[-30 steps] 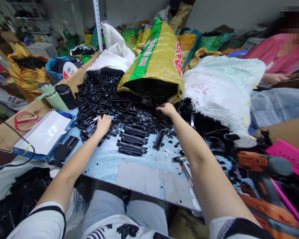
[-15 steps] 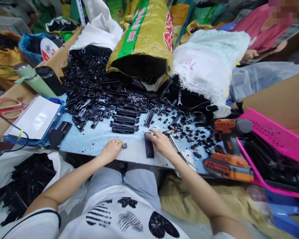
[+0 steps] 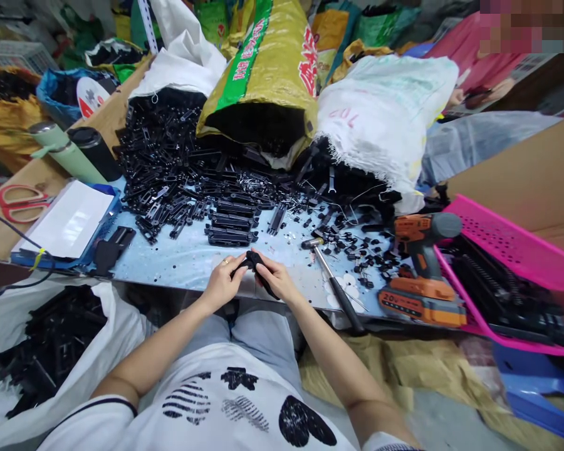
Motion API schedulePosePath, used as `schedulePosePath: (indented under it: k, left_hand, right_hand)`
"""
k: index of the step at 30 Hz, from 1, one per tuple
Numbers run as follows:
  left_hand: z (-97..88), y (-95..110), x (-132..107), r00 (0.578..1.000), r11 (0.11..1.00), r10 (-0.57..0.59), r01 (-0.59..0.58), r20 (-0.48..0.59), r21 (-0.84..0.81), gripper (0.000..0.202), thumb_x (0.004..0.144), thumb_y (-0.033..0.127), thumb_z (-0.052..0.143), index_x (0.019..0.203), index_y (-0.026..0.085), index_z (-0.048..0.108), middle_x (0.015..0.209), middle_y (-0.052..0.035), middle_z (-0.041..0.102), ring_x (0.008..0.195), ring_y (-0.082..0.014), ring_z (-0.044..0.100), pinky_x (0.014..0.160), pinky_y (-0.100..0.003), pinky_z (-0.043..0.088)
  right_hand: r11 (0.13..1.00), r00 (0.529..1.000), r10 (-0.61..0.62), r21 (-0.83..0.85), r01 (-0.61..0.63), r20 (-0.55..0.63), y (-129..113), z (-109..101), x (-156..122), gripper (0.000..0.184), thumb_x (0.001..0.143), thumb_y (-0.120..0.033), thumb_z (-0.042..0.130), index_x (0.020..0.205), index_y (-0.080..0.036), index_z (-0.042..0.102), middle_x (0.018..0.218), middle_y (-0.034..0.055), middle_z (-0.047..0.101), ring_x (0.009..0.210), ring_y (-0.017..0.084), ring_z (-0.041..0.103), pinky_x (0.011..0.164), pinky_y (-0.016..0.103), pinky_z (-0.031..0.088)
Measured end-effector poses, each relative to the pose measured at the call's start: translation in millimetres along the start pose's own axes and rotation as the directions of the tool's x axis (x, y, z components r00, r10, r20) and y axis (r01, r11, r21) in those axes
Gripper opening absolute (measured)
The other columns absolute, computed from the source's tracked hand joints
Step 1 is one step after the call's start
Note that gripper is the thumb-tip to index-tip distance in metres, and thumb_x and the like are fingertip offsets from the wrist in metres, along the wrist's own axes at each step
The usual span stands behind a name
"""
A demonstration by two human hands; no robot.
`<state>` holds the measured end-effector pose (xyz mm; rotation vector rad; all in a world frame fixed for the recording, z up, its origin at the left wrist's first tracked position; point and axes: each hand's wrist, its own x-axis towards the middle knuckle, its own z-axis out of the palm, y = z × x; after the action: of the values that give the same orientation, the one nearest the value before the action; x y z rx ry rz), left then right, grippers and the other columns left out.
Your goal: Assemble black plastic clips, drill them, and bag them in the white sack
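Observation:
Both hands meet over the front edge of the table. My right hand (image 3: pixel 278 279) is closed around a long black plastic part (image 3: pixel 266 285), which slants down toward my lap. My left hand (image 3: pixel 224 280), with a ring on one finger, pinches a small black plastic piece (image 3: pixel 239 265) against the upper end of that part. The fingers hide most of where the two pieces touch. Just beyond the hands lies a stack of similar long black parts (image 3: pixel 231 235). A hammer (image 3: pixel 334 282) rests to the right, its handle over the table edge.
Heaped black plastic parts (image 3: pixel 164 150) cover the back, below a yellow sack (image 3: pixel 263 75) and a white sack (image 3: pixel 380 119). An orange cordless drill (image 3: pixel 423 275) and a pink basket (image 3: pixel 512 250) stand right. Scissors (image 3: pixel 21 203) and bottles (image 3: pixel 70 153) are left. A co-worker (image 3: pixel 474 56) sits behind.
My right hand has lifted the long black part off the table and brought it left to my left hand. The left hand has raised its small piece to meet it.

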<state>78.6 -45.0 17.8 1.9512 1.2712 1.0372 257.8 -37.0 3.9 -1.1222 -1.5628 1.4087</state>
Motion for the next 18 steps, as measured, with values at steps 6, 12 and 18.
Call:
schedulePosePath:
  k: [6, 12, 18]
  left_hand:
    - [13.0, 13.7, -2.0, 0.979, 0.998, 0.034, -0.025, -0.201, 0.050, 0.036, 0.095, 0.030, 0.038, 0.124, 0.018, 0.055, 0.094, -0.0087, 0.059, 0.089, -0.0171, 0.058, 0.082, -0.031, 0.049]
    - [24.6, 11.6, -0.3, 0.957, 0.997, 0.076, -0.072, -0.279, 0.023, 0.035, 0.096, 0.029, 0.033, 0.122, 0.018, 0.054, 0.103, -0.0110, 0.060, 0.098, -0.0193, 0.057, 0.087, -0.036, 0.048]
    - [23.0, -6.9, -8.9, 0.989, 0.922, -0.069, 0.115, -0.134, 0.369, 0.046, 0.089, 0.017, 0.040, 0.135, 0.017, 0.039, 0.130, -0.0181, 0.045, 0.124, -0.0297, 0.041, 0.099, -0.050, 0.038]
  right_hand:
    - [0.982, 0.981, -0.173, -0.097, 0.164, -0.090, 1.7, 5.4, -4.5, 0.051, 0.090, -0.044, 0.046, 0.138, -0.030, 0.041, 0.097, 0.0043, 0.055, 0.056, 0.008, 0.050, 0.058, 0.027, 0.050]
    - [0.973, 0.970, -0.202, -0.144, 0.183, -0.135, 5.9, 31.4, -7.1, 0.053, 0.093, -0.045, 0.040, 0.143, -0.030, 0.032, 0.110, 0.0071, 0.055, 0.060, 0.010, 0.053, 0.063, 0.029, 0.051]
    - [0.734, 0.975, -0.127, -0.678, -0.033, -0.184, 10.3, -76.9, 45.2, 0.042, 0.094, -0.038, 0.040, 0.131, -0.020, 0.050, 0.116, 0.0112, 0.056, 0.105, 0.022, 0.051, 0.093, 0.039, 0.041]
